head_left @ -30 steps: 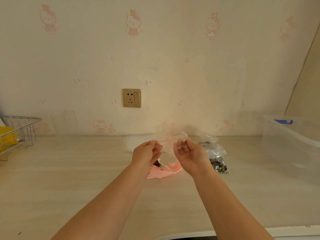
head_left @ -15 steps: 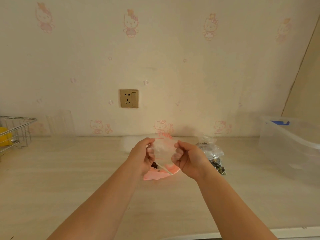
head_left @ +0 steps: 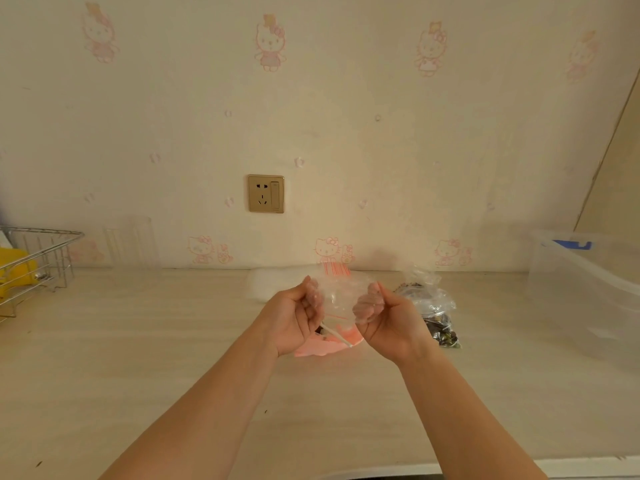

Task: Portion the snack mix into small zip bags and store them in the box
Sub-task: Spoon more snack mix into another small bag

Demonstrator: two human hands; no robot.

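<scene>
A small clear plastic zip bag with a red-striped top edge (head_left: 341,292) is held up above the pale wooden counter (head_left: 173,358), stretched between both hands at mid-scene. The left hand (head_left: 294,315) pinches its left side with curled fingers, and the right hand (head_left: 388,318) grips its right side the same way, so the bag's mouth runs left to right between the two grips, with the striped strip on the far, upper side. It looks empty, though the film is so thin and glossy that I cannot be sure. Directly below the hands, on the counter, lies a flat pink dish or scoop with a white stick across it (head_left: 329,342), partly hidden by the wrists. Just right of the right hand sits a crumpled clear bag of dark snack mix (head_left: 436,320), which makes the right hand the nearer one for reaching the mix while the left keeps the mouth open. Farther right stands the large translucent plastic storage box with a blue clip (head_left: 585,292), well apart from the hands. On the far left is a wire rack holding something yellow (head_left: 38,265), and a gold wall socket (head_left: 266,194) is set in the patterned wall beyond.
</scene>
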